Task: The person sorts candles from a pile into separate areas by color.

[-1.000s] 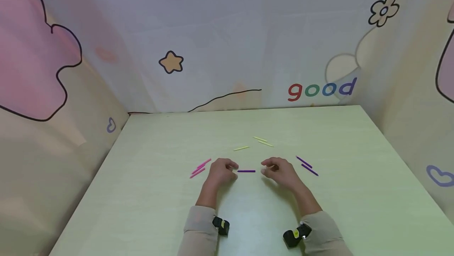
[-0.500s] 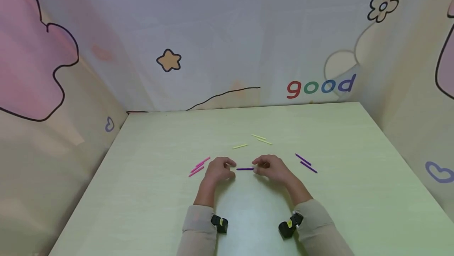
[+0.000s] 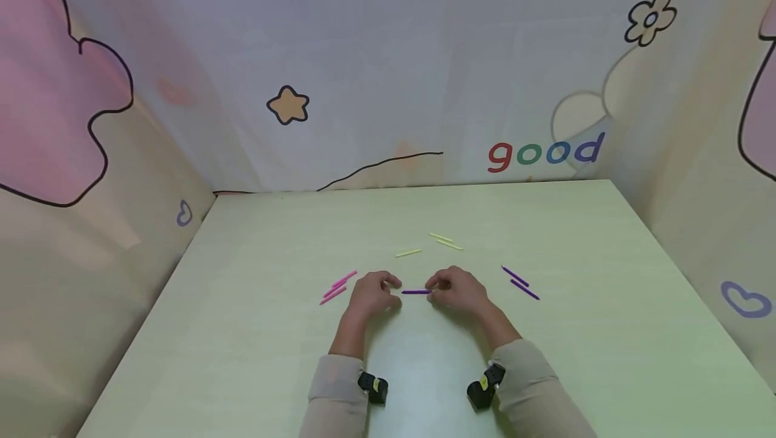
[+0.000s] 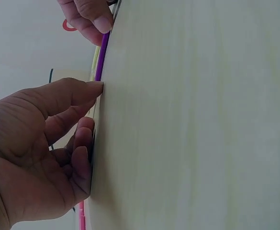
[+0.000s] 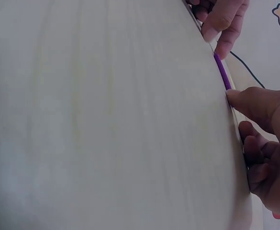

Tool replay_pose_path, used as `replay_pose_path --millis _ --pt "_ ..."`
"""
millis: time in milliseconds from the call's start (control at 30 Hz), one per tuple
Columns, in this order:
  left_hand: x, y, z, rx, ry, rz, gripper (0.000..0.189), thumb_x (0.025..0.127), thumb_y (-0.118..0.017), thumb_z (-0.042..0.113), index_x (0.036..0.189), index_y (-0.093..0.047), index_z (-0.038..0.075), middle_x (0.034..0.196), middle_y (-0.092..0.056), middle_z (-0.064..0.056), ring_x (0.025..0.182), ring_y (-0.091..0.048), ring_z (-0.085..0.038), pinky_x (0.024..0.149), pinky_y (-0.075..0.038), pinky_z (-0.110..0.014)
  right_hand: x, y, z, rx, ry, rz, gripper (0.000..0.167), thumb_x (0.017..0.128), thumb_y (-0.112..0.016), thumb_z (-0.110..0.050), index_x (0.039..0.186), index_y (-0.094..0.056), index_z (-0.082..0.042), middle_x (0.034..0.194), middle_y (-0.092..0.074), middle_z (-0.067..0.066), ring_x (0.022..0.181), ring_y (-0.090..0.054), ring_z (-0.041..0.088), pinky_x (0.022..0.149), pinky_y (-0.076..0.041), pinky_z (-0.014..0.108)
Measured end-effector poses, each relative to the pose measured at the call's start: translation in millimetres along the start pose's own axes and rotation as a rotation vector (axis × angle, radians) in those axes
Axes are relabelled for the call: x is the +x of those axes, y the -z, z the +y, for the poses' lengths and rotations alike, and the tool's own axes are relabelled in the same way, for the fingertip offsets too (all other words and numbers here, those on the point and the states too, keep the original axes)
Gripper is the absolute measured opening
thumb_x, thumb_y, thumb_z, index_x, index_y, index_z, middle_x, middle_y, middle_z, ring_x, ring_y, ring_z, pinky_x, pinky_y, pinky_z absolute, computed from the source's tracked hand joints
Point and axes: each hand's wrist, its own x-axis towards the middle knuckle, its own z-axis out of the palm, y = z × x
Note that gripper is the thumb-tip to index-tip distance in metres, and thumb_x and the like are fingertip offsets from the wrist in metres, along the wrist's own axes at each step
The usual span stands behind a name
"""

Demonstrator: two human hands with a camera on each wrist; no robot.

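A short purple stick [image 3: 415, 292] lies crosswise on the table between the two hands. The right hand [image 3: 457, 288] has its thumb and index finger at the stick's right end and appears to pinch it; the right wrist view shows the thumb against the purple stick [image 5: 222, 72]. Just off the left end is the left hand [image 3: 372, 292], its thumb and index finger spread apart with nothing between them. In the left wrist view the left hand [image 4: 44, 143] has its other fingers loosely bent, and the purple stick [image 4: 101, 57] reaches past its fingertip.
Several pink sticks [image 3: 334, 295] lie left of the left hand. Two more purple sticks [image 3: 520, 283] lie parallel on the right. Farther back are yellow sticks [image 3: 445, 244], one apart from the other two. A printed cloth [image 3: 364, 87] hangs behind the pale table [image 3: 273, 236].
The right hand has moved left, from a gap beside the purple stick to its right end. The left hand has stayed near the left end. The view has shifted slightly.
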Motion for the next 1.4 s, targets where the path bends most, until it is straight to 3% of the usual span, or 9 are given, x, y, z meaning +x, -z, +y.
replay_pose_path --millis 200,433,633,800,1000,1200,1400 --pt "0.0 -0.2 0.4 -0.005 0.021 -0.005 0.029 0.066 -0.079 0.006 0.094 -0.071 0.009 0.068 -0.05 0.001 0.062 -0.045 -0.012 0.056 -0.037 -0.026 -1.7 -3 -4 -0.043 -0.031 0.022 0.004 0.077 -0.071 -0.017 0.08 -0.07 -0.018 0.075 -0.052 -0.005 0.075 -0.048 0.013 0.065 -0.038 0.035" --pt "0.0 0.9 0.7 -0.012 0.032 -0.008 0.029 0.067 -0.079 0.007 0.095 -0.071 0.008 0.069 -0.051 -0.001 0.063 -0.045 -0.014 0.056 -0.037 -0.027 -1.1 -5 -5 -0.038 -0.048 0.029 0.004 0.078 -0.071 -0.015 0.081 -0.07 -0.017 0.077 -0.052 -0.005 0.076 -0.048 0.013 0.068 -0.038 0.035" --pt "-5.3 3.8 5.4 -0.016 0.041 -0.023 0.029 0.068 -0.079 0.009 0.096 -0.071 0.009 0.074 -0.054 -0.002 0.067 -0.048 -0.016 0.059 -0.041 -0.028 -4.3 -1 -7 0.105 0.022 0.039 0.003 0.078 -0.069 -0.007 0.08 -0.071 -0.009 0.073 -0.059 -0.004 0.072 -0.051 0.014 0.067 -0.041 0.032" --pt "-13.3 8.5 13.2 -0.006 -0.002 -0.042 0.035 0.07 -0.079 0.014 0.103 -0.069 0.008 0.082 -0.059 -0.005 0.071 -0.053 -0.019 0.062 -0.044 -0.032 -13.7 11 -14 0.22 0.095 0.092 0.005 0.08 -0.067 -0.005 0.077 -0.07 -0.008 0.071 -0.061 -0.004 0.065 -0.052 0.016 0.058 -0.042 0.03" --pt "-21.9 18.0 17.9 0.022 0.002 -0.017 0.036 0.072 -0.078 0.017 0.106 -0.068 0.009 0.093 -0.063 -0.011 0.079 -0.057 -0.022 0.066 -0.046 -0.036 -18.1 18 -23 0.204 0.063 0.106 0.005 0.08 -0.07 -0.009 0.079 -0.07 -0.004 0.073 -0.063 -0.002 0.065 -0.054 0.015 0.058 -0.042 0.031" --pt "-25.3 18.8 14.0 0.041 0.001 -0.002 0.034 0.072 -0.077 0.017 0.104 -0.068 0.01 0.092 -0.063 -0.01 0.079 -0.057 -0.022 0.065 -0.045 -0.036 -20.8 17 -25 0.182 0.049 0.109 0.006 0.081 -0.07 -0.01 0.08 -0.07 -0.004 0.076 -0.062 -0.002 0.065 -0.054 0.014 0.057 -0.042 0.029" --pt "-31.1 8.4 18.9 0.034 -0.08 0.001 0.033 0.075 -0.074 0.019 0.106 -0.068 0.01 0.098 -0.062 -0.012 0.087 -0.058 -0.026 0.069 -0.045 -0.037 -34.8 24 -19 0.156 0.035 0.149 0.007 0.079 -0.071 -0.009 0.081 -0.069 -0.003 0.079 -0.062 -0.001 0.07 -0.056 0.017 0.061 -0.043 0.032"
